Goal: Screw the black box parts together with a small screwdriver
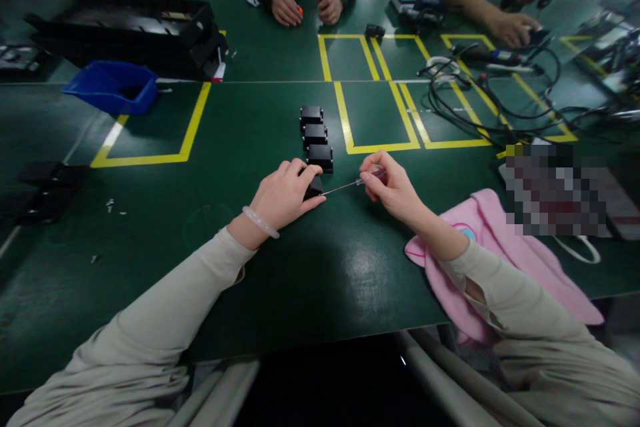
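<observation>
The left hand is holding a small black block down on the green tabletop, not far from its near edge. Its grip is closing around the block, the thumb lying on the near side and a finger on the far side. I am judging that this hold is keeping the block from turning. The right hand is pinching the handle of a screwdriver, so this grip is also closed, lightly, perhaps for fine control. The thin shaft is pointing to the left and its tip is reaching the block's right end, beside the left thumb; whether it is sitting in a screw, I cannot tell. Three similar blocks are standing in a line just beyond the left hand, probably for being within easy reach.

The held block is looking dark and box-like, but the hand is hiding much of it. The similar ones are showing small bright spots at their sides. The screwdriver is having a dark reddish handle and a slim metallic shaft.
</observation>
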A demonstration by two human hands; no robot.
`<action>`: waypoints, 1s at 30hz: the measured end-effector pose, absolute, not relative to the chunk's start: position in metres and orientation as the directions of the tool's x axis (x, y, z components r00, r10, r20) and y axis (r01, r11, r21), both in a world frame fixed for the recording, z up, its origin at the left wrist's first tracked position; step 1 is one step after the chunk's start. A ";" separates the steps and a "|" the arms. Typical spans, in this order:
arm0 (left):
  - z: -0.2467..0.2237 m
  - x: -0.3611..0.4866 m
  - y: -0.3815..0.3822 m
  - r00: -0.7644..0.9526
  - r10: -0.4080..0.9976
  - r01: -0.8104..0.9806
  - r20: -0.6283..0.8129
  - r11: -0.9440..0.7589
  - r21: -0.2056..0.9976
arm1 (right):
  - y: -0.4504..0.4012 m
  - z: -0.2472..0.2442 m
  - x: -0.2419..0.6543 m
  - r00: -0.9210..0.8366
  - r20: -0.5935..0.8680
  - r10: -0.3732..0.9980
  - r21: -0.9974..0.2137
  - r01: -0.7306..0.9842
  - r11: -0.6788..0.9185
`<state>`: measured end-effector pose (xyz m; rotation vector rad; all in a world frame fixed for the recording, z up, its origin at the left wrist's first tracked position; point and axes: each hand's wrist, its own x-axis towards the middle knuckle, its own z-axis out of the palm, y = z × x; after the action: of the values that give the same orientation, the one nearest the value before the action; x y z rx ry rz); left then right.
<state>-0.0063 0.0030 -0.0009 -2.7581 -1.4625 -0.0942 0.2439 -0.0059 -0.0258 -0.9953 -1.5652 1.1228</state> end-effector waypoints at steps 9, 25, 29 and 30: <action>-0.002 -0.006 0.003 0.562 0.824 0.826 0.067 -0.564 0.008 | -0.006 -0.026 0.244 -0.228 0.225 0.947 -0.960 0.112 0.255; -0.002 -0.007 0.003 0.559 0.827 0.828 0.067 -0.561 0.014 | -0.006 -0.028 0.245 -0.240 0.264 0.934 -0.950 0.104 0.295; -0.003 -0.007 0.003 0.562 0.824 0.826 0.069 -0.564 0.009 | -0.005 -0.030 0.246 -0.254 0.244 0.936 -0.952 0.119 0.281; -0.003 -0.007 0.003 0.561 0.825 0.826 0.069 -0.563 0.010 | -0.005 -0.031 0.246 -0.257 0.238 0.937 -0.953 0.125 0.276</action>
<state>-0.0072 0.0030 -0.0032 -2.7548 -1.4571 -0.1019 0.2463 -0.0048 -0.0306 -0.9979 -1.6173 1.0980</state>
